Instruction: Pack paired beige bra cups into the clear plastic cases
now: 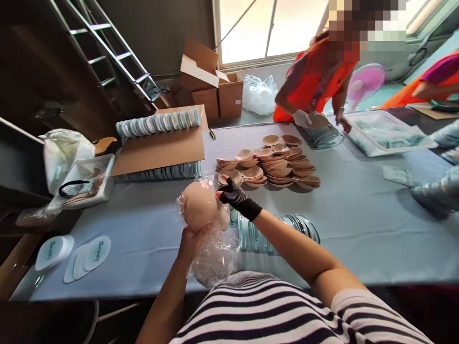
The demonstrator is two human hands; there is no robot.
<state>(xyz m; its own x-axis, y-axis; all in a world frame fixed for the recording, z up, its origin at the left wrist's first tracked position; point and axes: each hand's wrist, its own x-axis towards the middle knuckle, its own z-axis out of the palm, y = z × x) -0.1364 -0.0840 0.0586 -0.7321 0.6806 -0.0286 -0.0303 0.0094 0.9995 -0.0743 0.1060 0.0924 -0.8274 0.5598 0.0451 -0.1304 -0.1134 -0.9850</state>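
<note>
A beige moulded cup (199,205), looking like a bra pad, sits in a crinkled clear plastic bag (215,260) in front of my chest. My left hand (191,243) grips the cup and bag from below, its fingers mostly hidden behind them. In a black fingerless glove, my right hand (234,195) pinches the bag's edge on the cup's right side. Just beyond are stacks of beige cups (276,165) on the table. Under my right forearm lies a row of round clear packs (258,236).
A cardboard box (161,153) with rows of round clear packs stands back left. White printed discs (88,258) lie front left, near a white basket (107,179). Across the table, a person in an orange vest (315,81) handles clear packs beside a white tray (390,152).
</note>
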